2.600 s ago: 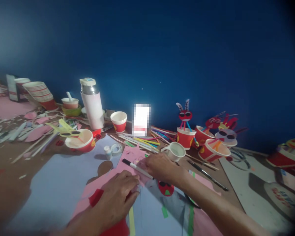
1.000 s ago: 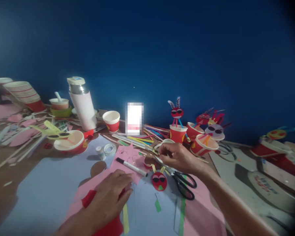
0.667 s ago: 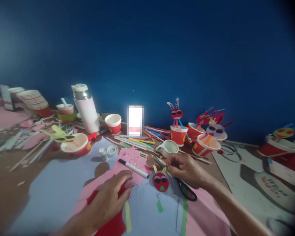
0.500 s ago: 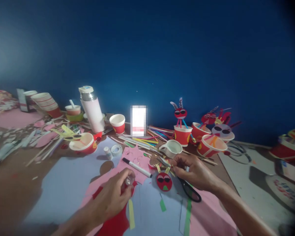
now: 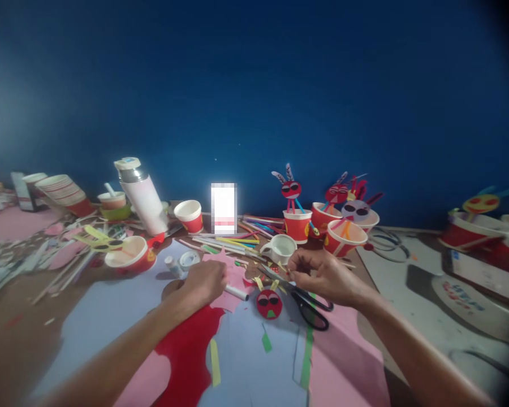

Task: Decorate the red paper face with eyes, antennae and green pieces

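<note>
My left hand [image 5: 206, 281] is closed over the pink paper [image 5: 231, 302], above a black-and-white marker [image 5: 237, 292]. Its fingers face away, so what they hold is hidden. My right hand [image 5: 324, 278] pinches its fingertips together above open scissors [image 5: 309, 305]; a speck of red shows there, too small to name. Between the hands lies a round red paper face [image 5: 268, 305] with dark eyes, a green mouth and pale yellow antennae. Close by are a green paper scrap [image 5: 266, 341], a yellow strip [image 5: 215, 362] and red paper [image 5: 186, 356].
A small white cup [image 5: 282, 249] stands behind my right hand. Red paper cups [image 5: 297, 227] with paper creatures line the back right. A white flask [image 5: 144, 198], another cup [image 5: 189, 217] and coloured sticks [image 5: 237, 240] are behind. Scraps cover the left side.
My left hand has moved forward over the marker's far end; the small clear object in its fingers no longer shows. My right hand remains pinched near the scissors. The view has shifted right.
</note>
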`<state>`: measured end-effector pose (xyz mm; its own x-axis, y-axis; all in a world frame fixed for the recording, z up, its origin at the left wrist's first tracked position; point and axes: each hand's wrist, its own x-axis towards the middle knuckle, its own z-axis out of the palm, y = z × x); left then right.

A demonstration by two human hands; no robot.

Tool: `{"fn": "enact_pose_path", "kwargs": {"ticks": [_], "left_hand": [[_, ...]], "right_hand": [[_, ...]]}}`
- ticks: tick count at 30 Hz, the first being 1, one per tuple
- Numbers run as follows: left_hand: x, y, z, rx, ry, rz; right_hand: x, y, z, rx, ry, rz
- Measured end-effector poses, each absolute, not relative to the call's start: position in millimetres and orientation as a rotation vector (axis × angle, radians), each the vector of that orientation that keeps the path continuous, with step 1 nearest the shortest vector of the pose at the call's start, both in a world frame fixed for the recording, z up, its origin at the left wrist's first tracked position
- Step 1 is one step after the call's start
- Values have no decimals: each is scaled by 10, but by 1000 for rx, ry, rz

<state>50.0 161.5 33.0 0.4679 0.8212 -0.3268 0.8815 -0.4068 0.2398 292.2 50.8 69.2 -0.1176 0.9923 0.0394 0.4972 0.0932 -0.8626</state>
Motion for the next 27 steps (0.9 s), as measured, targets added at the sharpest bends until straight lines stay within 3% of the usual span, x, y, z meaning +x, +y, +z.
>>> {"fn": "enact_pose_path", "kwargs": {"ticks": [6,15,27], "left_hand": [[537,1824,267,2199,1356,-195],[562,1202,537,1569,1013,420],[650,868,403,1086,868,597]], "right_hand": [[2934,550,638,-1440,-1649,987],[2552,580,561,-1320,-1403,1127],[2201,517,305,-1194,-1220,1331]]}}
